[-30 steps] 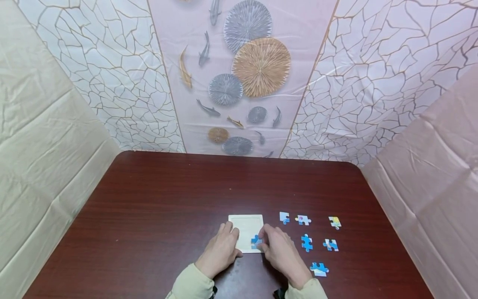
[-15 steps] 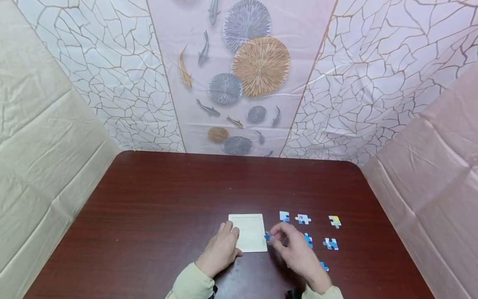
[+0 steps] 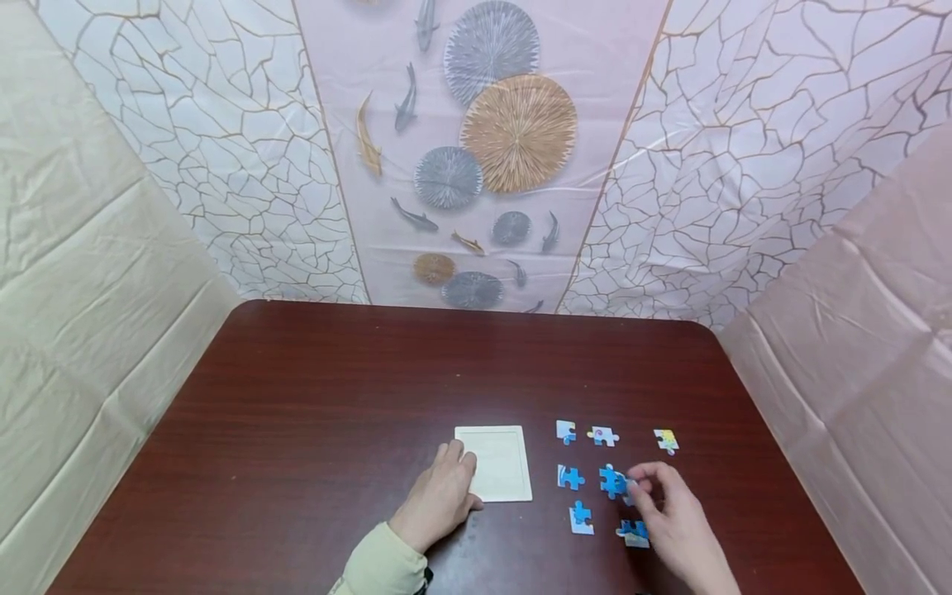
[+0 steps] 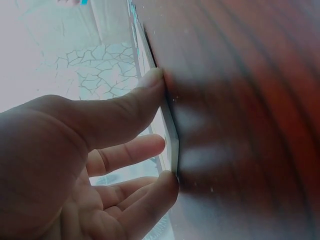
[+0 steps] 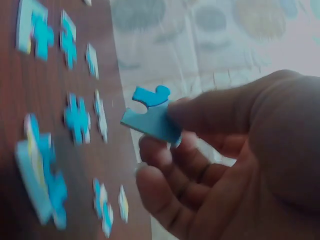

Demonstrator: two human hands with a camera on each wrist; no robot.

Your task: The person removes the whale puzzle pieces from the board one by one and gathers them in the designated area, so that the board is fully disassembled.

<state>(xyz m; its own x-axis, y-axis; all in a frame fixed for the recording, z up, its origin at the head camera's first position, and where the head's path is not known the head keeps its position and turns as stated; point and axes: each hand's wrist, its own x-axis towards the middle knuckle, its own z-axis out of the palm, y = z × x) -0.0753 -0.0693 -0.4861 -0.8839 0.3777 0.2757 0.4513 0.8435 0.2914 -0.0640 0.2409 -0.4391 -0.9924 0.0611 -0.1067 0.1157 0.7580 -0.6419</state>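
Observation:
My left hand [image 3: 439, 500] holds the left side of a square cream puzzle tray [image 3: 503, 464] lying flat on the table. In the left wrist view its thumb [image 4: 150, 80] and fingertips meet the tray's edge [image 4: 172, 150]. To the right of the tray, my right hand [image 3: 678, 522] pinches a blue puzzle piece [image 5: 152, 117] between thumb and fingers, raised off the table. From the head this piece overlaps a blue cross-shaped piece [image 3: 610, 480]. No piece shows in the visible part of the tray.
Several loose puzzle pieces lie right of the tray, among them a white-and-blue piece [image 3: 581, 518], a blue one [image 3: 570, 477] and a yellow one [image 3: 666, 441]. The dark red table [image 3: 335, 397] ends at a patterned cloth [image 3: 446, 248] behind it.
My right hand has carried the blue puzzle piece from the tray's lower right corner rightward over the loose pieces. My left hand has stayed at the tray's left edge.

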